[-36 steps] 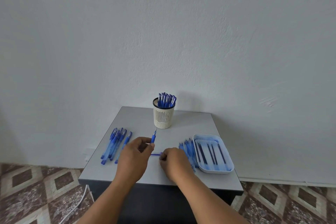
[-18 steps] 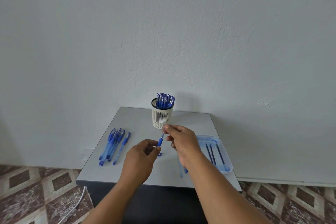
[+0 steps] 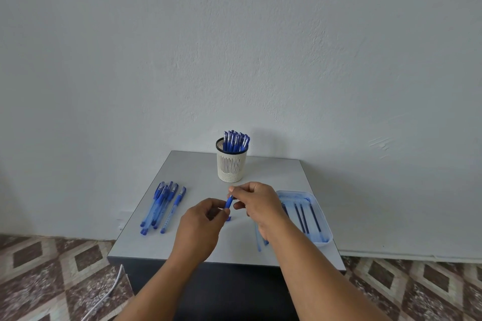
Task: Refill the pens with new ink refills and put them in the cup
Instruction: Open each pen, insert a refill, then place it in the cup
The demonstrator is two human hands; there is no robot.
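Observation:
A blue pen (image 3: 228, 201) stands nearly upright between my hands above the middle of the grey table (image 3: 198, 172). My left hand (image 3: 200, 229) grips its lower part and my right hand (image 3: 257, 203) pinches its upper end with fingertips. A small blue piece (image 3: 228, 218) lies on the table just below. A white slotted cup (image 3: 231, 164) at the back holds several blue pens (image 3: 235, 141). Several more blue pens (image 3: 161, 206) lie in a pile at the left. A clear tray (image 3: 319, 232) at the right holds dark refills (image 3: 302, 216).
A few clear pen barrels (image 3: 258, 238) lie on the table beside the tray, partly hidden by my right forearm. The table stands against a plain wall. A white cable (image 3: 109, 292) runs over the patterned tile floor at the lower left.
My right hand left the spot beside the tray and came up to the pen's upper end. The pen in my left hand shifted right, toward the table's middle.

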